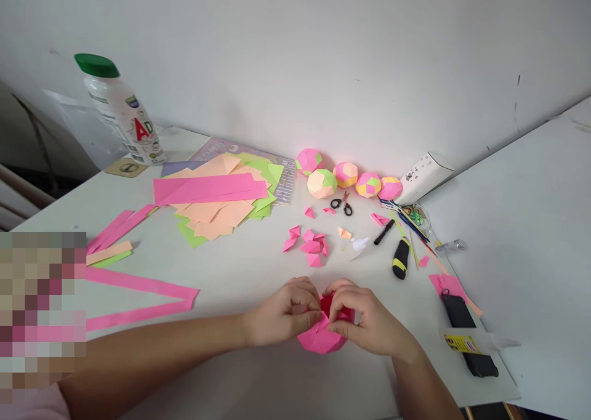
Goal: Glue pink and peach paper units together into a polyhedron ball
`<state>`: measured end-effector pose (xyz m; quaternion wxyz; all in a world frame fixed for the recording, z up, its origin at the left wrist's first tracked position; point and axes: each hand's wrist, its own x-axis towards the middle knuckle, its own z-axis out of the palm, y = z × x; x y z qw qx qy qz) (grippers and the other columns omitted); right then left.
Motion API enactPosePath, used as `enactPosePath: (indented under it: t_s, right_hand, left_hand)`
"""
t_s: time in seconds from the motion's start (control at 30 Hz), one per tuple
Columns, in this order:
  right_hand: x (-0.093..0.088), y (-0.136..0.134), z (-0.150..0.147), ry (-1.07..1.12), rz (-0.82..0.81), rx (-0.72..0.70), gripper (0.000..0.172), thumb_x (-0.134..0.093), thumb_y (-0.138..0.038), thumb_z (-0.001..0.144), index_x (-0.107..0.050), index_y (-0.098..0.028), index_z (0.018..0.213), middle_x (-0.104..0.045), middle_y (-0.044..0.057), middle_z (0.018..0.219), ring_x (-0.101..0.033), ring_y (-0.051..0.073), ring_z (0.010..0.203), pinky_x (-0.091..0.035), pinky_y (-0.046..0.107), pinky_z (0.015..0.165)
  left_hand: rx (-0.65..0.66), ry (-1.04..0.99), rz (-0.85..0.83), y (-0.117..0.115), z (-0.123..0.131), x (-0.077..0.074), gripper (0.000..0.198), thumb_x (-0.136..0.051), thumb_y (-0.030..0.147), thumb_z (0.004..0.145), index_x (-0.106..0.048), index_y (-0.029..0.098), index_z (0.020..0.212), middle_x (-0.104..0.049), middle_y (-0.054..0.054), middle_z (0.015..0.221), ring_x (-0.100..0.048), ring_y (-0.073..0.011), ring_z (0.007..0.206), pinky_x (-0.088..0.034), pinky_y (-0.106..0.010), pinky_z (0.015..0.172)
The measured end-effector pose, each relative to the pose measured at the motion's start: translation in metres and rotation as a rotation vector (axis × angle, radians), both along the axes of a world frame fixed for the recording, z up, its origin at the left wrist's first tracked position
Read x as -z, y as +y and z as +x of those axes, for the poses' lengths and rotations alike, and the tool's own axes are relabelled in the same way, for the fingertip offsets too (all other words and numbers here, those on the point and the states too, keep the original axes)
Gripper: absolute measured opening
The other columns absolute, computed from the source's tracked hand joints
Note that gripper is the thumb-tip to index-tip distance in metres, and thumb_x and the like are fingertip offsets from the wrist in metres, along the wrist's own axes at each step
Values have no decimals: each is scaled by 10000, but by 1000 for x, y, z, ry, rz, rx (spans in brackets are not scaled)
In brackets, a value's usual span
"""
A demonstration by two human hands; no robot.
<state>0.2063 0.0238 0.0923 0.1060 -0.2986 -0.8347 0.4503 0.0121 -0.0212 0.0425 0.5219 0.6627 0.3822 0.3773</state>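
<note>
A pink folded-paper ball (322, 341), with an opening at its top, sits between my hands near the front of the white table. My left hand (289, 309) pinches the ball's upper left edge. On the other side, my right hand (362, 316) grips the rim of the opening with thumb and fingers. Part of the ball is hidden behind my fingers. Beyond them lie several loose pink folded paper pieces (314, 246) and one peach piece (344, 233). A small white glue nozzle or cap-like thing (359, 244) is close by.
Finished paper balls (322, 183) line the wall behind scissors (342, 204). A paper stack (207, 214) and long pink strips (138, 279) lie left, below a white bottle (122, 115). Right are a cutter (401, 258), black marker (384, 232), phone (459, 312) and glue bottle (466, 342).
</note>
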Motion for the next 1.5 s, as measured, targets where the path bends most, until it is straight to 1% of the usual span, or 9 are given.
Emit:
enactPosePath:
  t_s: [0.27, 0.4, 0.63, 0.73, 0.87, 0.93, 1.13, 1.4, 1.5]
  right_hand:
    - [-1, 0, -1, 17, 2, -47, 163, -661, -61, 751, -586, -199, 707, -615, 36, 818, -546, 208, 1027, -470, 308, 823]
    - [-1, 1, -1, 21, 0, -54, 179, -660, -37, 740, -590, -198, 703, -613, 30, 798, -540, 207, 1033, -470, 305, 824]
    - [1, -1, -3, 59, -25, -44, 151, -676, -69, 751, -630, -205, 707, -617, 14, 711, -550, 200, 995, -473, 307, 822]
    - [3, 0, -3, 91, -25, -10, 116, -663, -98, 774, -655, -209, 746, -617, 23, 732, -554, 204, 1002, -477, 316, 828]
    - [6, 1, -5, 112, -57, 65, 75, -666, -127, 781, -668, -203, 780, -607, 57, 912, -565, 200, 1002, -482, 318, 831]
    - [8, 0, -6, 124, -71, 90, 65, -668, -136, 783, -666, -201, 788, -594, 64, 947, -567, 196, 1003, -484, 313, 825]
    - [12, 0, -8, 173, -70, 108, 53, -648, -158, 803, -648, -200, 772, -588, 54, 892, -556, 194, 1010, -482, 316, 825]
    - [15, 0, -9, 240, -29, 123, 51, -616, -176, 827, -638, -209, 796, -587, 53, 872, -551, 203, 1015, -473, 353, 860]
    - [15, 0, -8, 258, -10, 123, 50, -607, -187, 832, -636, -212, 801, -591, 52, 854, -557, 209, 1000, -478, 360, 853]
  left_hand:
    - [-16, 14, 4, -2, 1, -1, 212, -505, 192, 790, -592, 175, 597, -522, -7, 645, -482, -149, 758, -378, -317, 832]
    - [19, 8, 38, -2, 1, 0, 187, -512, 191, 797, -617, 179, 643, -572, -13, 678, -485, -149, 765, -368, -325, 859]
    - [90, 44, 95, -2, 0, 1, 197, -498, 207, 827, -619, 178, 674, -569, -16, 733, -467, -161, 829, -337, -352, 895]
    - [101, 61, 66, -1, 0, -1, 244, -483, 249, 847, -580, 175, 635, -543, -14, 724, -450, -165, 832, -338, -360, 892]
    - [82, 46, 23, -1, -1, 0, 276, -481, 292, 852, -553, 174, 613, -484, -3, 690, -438, -162, 810, -348, -366, 895]
    - [73, 29, 0, -1, -1, 1, 270, -493, 308, 847, -562, 178, 620, -472, 0, 686, -439, -159, 807, -352, -359, 906]
    - [57, -1, -59, -1, 0, 2, 255, -503, 315, 840, -534, 186, 622, -478, -5, 707, -450, -165, 846, -358, -336, 921]
    - [72, -20, -83, 1, -1, -1, 308, -427, 303, 874, -453, 179, 593, -411, 18, 652, -409, -142, 760, -360, -336, 897]
    - [84, -25, -90, 2, -1, -3, 330, -416, 306, 884, -461, 177, 584, -407, 18, 645, -414, -141, 756, -360, -337, 896]
